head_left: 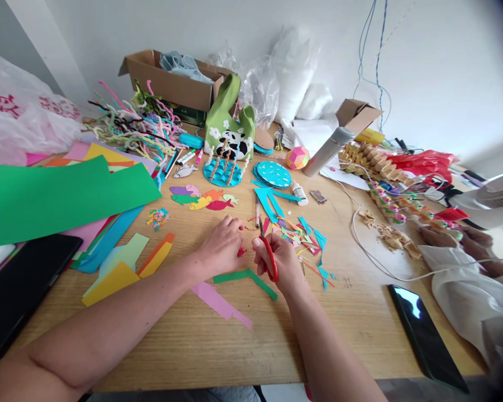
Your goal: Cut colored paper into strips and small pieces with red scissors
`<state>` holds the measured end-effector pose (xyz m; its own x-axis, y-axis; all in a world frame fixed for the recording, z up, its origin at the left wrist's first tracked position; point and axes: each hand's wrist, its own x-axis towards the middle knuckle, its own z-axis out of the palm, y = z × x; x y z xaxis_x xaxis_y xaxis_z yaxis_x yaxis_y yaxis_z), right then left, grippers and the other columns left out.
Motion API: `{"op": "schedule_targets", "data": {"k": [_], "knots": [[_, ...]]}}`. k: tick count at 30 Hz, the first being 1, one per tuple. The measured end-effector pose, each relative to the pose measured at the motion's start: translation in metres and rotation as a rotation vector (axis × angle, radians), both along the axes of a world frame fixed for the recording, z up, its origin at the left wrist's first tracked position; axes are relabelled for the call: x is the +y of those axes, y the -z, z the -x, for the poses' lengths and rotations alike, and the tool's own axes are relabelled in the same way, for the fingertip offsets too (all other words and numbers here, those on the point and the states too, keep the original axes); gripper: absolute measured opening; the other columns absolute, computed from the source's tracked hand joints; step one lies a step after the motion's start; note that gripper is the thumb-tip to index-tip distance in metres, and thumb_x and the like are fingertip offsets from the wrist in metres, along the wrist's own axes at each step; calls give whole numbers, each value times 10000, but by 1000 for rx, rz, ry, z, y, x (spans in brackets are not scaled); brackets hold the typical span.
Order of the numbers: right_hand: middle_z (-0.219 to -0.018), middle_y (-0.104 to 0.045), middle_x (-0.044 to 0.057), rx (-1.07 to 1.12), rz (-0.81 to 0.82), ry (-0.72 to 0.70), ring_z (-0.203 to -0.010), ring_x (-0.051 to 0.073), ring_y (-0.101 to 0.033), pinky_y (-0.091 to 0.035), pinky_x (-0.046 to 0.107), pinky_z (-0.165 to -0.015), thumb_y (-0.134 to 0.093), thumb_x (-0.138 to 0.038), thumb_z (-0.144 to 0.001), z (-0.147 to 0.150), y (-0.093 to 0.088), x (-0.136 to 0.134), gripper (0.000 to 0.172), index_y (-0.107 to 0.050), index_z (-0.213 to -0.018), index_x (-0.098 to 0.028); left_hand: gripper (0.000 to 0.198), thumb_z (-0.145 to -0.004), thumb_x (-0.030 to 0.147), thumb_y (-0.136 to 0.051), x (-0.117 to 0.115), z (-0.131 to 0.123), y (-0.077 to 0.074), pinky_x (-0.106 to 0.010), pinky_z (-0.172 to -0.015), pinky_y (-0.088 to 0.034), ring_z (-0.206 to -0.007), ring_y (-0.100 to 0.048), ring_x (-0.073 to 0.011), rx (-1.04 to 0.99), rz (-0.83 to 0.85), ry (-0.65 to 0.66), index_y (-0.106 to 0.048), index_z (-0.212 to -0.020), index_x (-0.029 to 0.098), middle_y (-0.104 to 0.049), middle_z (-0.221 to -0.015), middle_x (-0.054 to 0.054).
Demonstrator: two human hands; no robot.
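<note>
Scissors with red handles (pixel 271 258) are in my right hand (pixel 283 259), their dark blades pointing away from me. My left hand (pixel 223 247) rests just to the left, its fingers curled down toward the wood. A small red paper piece (pixel 241 252) shows at its fingertips; the rest is hidden. Between my hands lie tiny red scraps. Close to my wrists are a bent green paper strip (pixel 248 273) and a pink paper strip (pixel 222 304). Beyond my left hand, colored paper fish (pixel 201 198) lie in a cluster.
Mixed paper scraps (pixel 295 231) lie right of the scissors. Farther back stand a blue disc with twisted posts (pixel 223 172), a green panda bag (pixel 230 131) and a grey bottle (pixel 327 151). A phone (pixel 425 335) and another person's hands (pixel 465 243) are at right, green sheets (pixel 67 201) at left.
</note>
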<state>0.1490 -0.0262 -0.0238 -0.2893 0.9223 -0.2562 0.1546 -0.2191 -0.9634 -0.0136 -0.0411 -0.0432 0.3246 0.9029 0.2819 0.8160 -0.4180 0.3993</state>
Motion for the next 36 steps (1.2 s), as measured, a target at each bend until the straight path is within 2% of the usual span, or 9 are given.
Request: {"op": "schedule_targets", "data": {"k": [8, 12, 17, 21, 25, 29, 32, 34, 36], "knots": [[-468, -587, -37, -13, -20, 7, -299, 85, -504, -301, 146, -286, -802, -491, -654, 1, -5, -1, 444, -486, -662, -179, 107, -667, 104, -628, 2, -2, 3, -382, -836, -451, -963, -516, -247, -127, 97, 2, -617, -592, 180, -606, -982, -82], [-465, -579, -33, 2, -49, 38, -306, 90, -505, -302, 158, -292, -794, -511, -654, 1, -7, -2, 452, -484, -656, -181, 139, -674, 63, -629, 5, -3, 4, -361, -815, -469, -944, -548, -230, -271, 129, -15, -621, -602, 181, -619, -910, -69], [-525, -601, -22, 70, -119, 141, -354, 91, -527, -372, 190, -352, -742, -524, -714, 0, -7, 0, 434, -463, -676, -194, 133, -765, 107, -636, 7, -3, 1, -354, -821, -482, -896, -562, -193, -462, -200, -36, -599, -662, 183, -596, -859, -49], [-573, -627, -4, 97, -127, 159, -434, 98, -556, -430, 209, -439, -754, -479, -715, -1, -7, 1, 397, -483, -701, -190, 100, -840, 149, -592, 3, -1, -4, -335, -774, -482, -866, -528, -184, -360, -424, 11, -609, -748, 183, -585, -879, -60], [-552, -604, -24, 127, -92, 155, -480, 111, -561, -430, 218, -479, -822, -382, -633, 0, -3, 3, 390, -490, -703, -191, 112, -855, 130, -556, -2, 0, -3, -336, -772, -472, -843, -511, -182, -213, -501, 91, -600, -768, 186, -598, -915, -75], [-561, -580, -36, 150, -96, 148, -482, 113, -543, -431, 233, -490, -805, -333, -625, 0, 0, 4, 354, -486, -694, -197, 119, -855, 117, -526, -4, -1, -3, -355, -837, -463, -905, -526, -195, -192, -409, 100, -599, -803, 195, -606, -980, -89], [-592, -574, -32, 166, -170, 195, -521, 128, -567, -460, 253, -530, -766, -344, -667, 0, -2, 4, 308, -496, -703, -200, 137, -793, 132, -584, -2, -4, -5, -388, -891, -446, -1037, -526, -231, -377, -303, -65, -597, -912, 199, -596, -1054, -99], [-622, -584, -27, 185, -232, 236, -542, 132, -583, -471, 260, -552, -756, -343, -694, 0, -4, 3, 291, -504, -717, -200, 185, -745, 196, -646, 0, -5, -6, -369, -825, -459, -968, -552, -230, -587, -138, -180, -597, -923, 190, -610, -996, -84], [-645, -596, -23, 197, -289, 268, -555, 131, -591, -476, 260, -561, -754, -334, -717, 0, -5, 1, 285, -502, -728, -201, 182, -758, 323, -659, 3, -6, -7, -314, -680, -445, -768, -556, -184, -818, 184, -183, -625, -854, 172, -621, -839, -52]]}}
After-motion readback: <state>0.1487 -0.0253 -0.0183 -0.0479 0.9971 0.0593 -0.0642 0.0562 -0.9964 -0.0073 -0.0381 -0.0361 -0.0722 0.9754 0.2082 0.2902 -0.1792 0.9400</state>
